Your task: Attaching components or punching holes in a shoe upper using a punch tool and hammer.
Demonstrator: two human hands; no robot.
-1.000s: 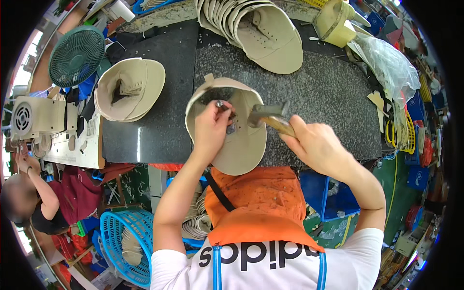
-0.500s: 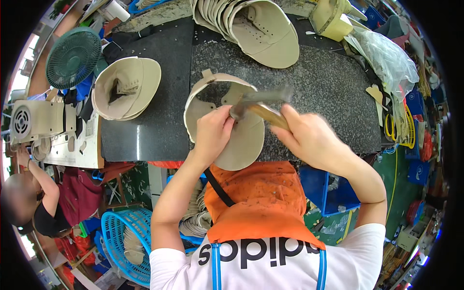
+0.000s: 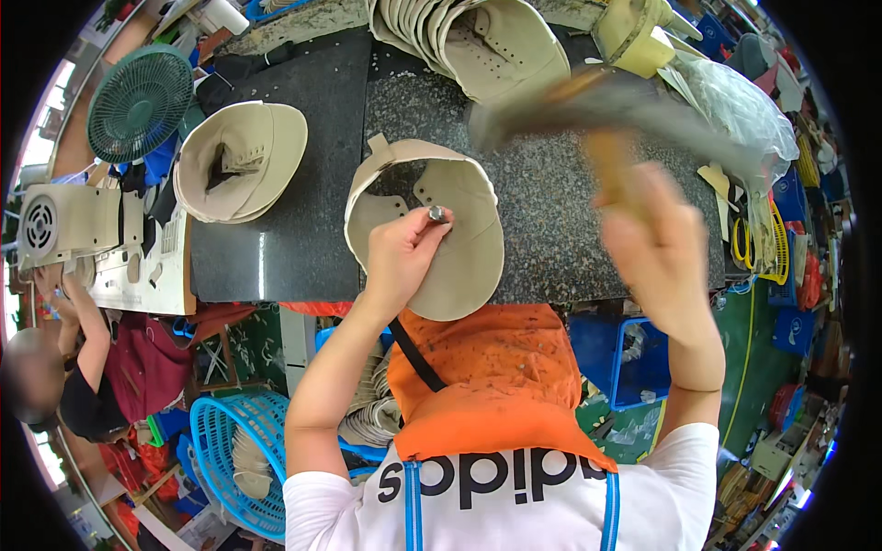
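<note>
On the dark stone slab in front of me lies a beige shoe upper, its strap-like tab toward the far side and small eyelet holes near its middle. My left hand is closed on a short metal punch, held upright over the upper, with the tool's round top showing above my fingers. Its lower end is hidden by the hand. To the right, my right hand grips the wooden handle of a hammer. Hammer and hand are smeared by motion, raised well clear of the punch.
More beige uppers sit stacked at left, and a nested row lies at the far edge. A green fan stands far left. Plastic sheeting and yellow-handled scissors are at right. Blue baskets stand below, where a co-worker sits.
The hammer has swung up and to the right, away from the punch, with my right hand. My left hand stays at almost the same spot, and the punch top is now uncovered.
</note>
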